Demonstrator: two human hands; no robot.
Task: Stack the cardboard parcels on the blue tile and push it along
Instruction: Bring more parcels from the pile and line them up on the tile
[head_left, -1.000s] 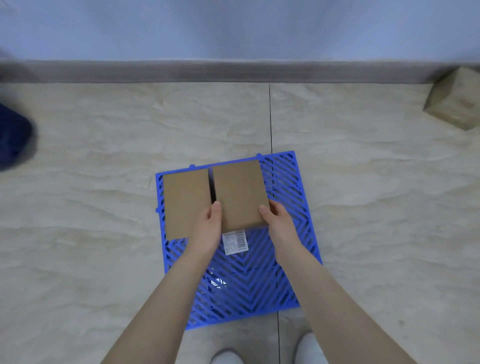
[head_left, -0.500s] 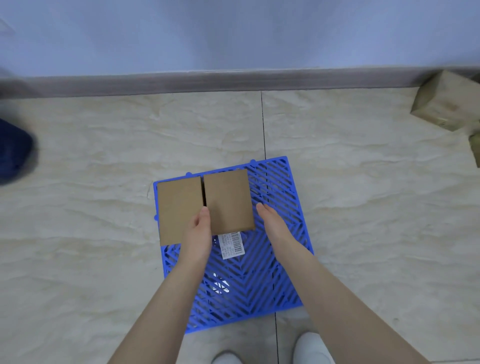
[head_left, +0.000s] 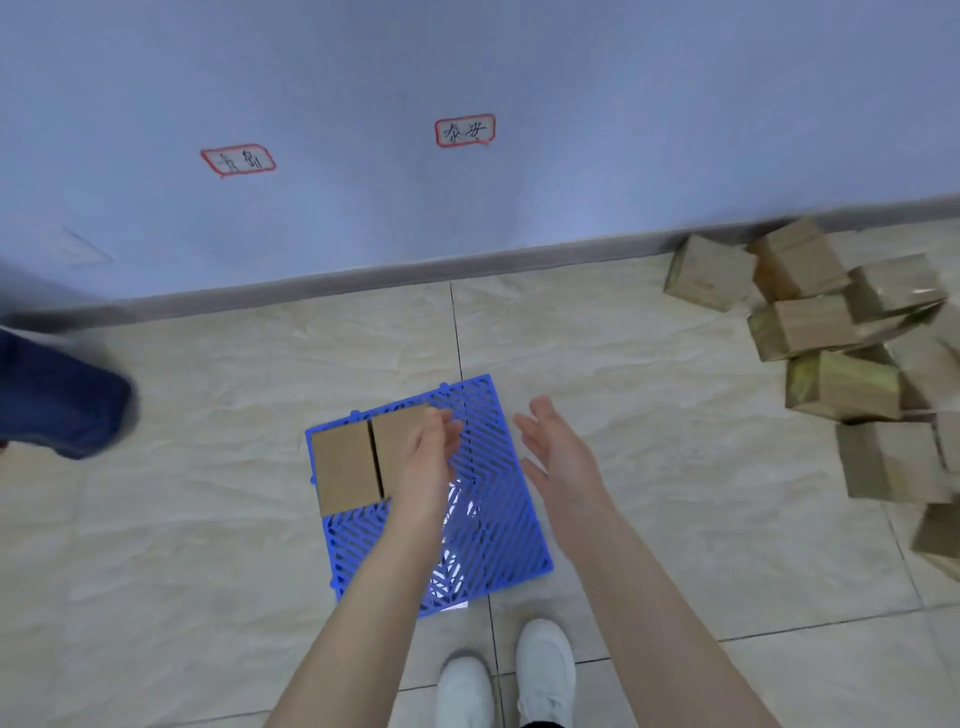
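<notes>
A blue slatted tile (head_left: 498, 514) lies on the floor in front of my feet. Two flat cardboard parcels sit side by side on its far left part: the left parcel (head_left: 344, 474) and the right parcel (head_left: 394, 447), touching along one edge. My left hand (head_left: 431, 457) hovers over the right parcel's near right corner, fingers relaxed, holding nothing. My right hand (head_left: 558, 452) is raised above the tile's right edge, palm turned inward, fingers straight and empty.
A heap of several cardboard parcels (head_left: 831, 358) lies against the wall at the right. Another person's dark blue trouser leg (head_left: 57, 400) stands at the left. Two red-framed labels (head_left: 465, 131) hang on the blue wall. My white shoes (head_left: 545, 670) stand just behind the tile.
Both hands have let go of the right parcel and lifted off it, the right one swinging rightward. The view has tilted up, bringing the wall and the parcel heap into sight.
</notes>
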